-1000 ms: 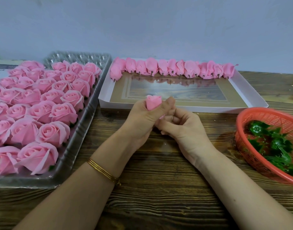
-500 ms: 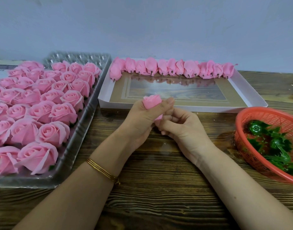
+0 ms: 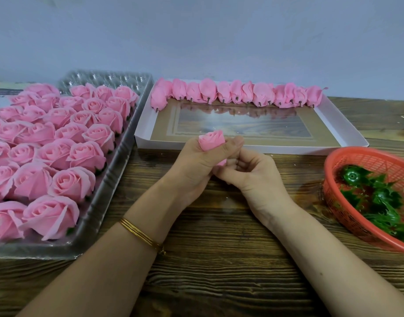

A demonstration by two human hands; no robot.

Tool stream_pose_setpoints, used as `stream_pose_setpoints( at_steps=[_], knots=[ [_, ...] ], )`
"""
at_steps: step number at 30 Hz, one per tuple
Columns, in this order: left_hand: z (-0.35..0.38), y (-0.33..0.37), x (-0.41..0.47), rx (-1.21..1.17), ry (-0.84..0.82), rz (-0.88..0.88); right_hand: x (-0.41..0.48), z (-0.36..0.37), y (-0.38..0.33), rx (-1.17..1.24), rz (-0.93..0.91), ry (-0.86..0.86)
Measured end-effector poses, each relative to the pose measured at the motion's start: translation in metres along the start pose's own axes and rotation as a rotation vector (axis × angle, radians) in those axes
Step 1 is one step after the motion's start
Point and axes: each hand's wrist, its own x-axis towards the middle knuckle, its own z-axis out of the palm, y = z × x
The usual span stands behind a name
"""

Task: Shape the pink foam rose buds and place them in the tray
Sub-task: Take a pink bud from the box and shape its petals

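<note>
My left hand point(image 3: 196, 165) grips a pink foam rose bud point(image 3: 210, 141) just in front of the white tray point(image 3: 342, 124), thumb wrapped across its side. My right hand point(image 3: 253, 177) is curled under it, fingers pinching the bud's lower end, where a little pink shows. A row of several shaped buds point(image 3: 237, 93) lies along the white tray's far edge, stems toward me. A clear plastic tray point(image 3: 118, 161) on the left holds several open pink roses point(image 3: 59, 143).
A red plastic basket point(image 3: 340, 202) with green plastic calyxes point(image 3: 377, 193) sits at the right on the wooden table point(image 3: 219, 259). A pale wall rises behind the trays. My left wrist wears gold bangles point(image 3: 141, 234).
The bud has tilted left and turned in my left hand, its spiral top now facing me. Both hands stay in the same spot.
</note>
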Motion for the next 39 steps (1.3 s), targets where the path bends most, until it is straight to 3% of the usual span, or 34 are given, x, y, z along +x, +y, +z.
stream_pose_setpoints(
  at_steps=[5, 11, 25, 39],
  knots=[
    [0.003, -0.002, 0.0, 0.052, 0.109, 0.046, 0.002, -0.001, -0.002, 0.039, 0.037, -0.028],
    [0.007, -0.006, -0.001, 0.359, 0.276, 0.266, 0.007, -0.007, -0.005, 0.238, 0.122, 0.133],
    [0.002, -0.018, 0.001, 0.705, 0.127, 0.27, 0.003, -0.001, -0.005, 0.208, 0.088, 0.146],
    [0.006, -0.014, -0.003, 0.705, 0.081, 0.341, 0.003, -0.006, 0.0, 0.203, 0.058, 0.09]
  ],
)
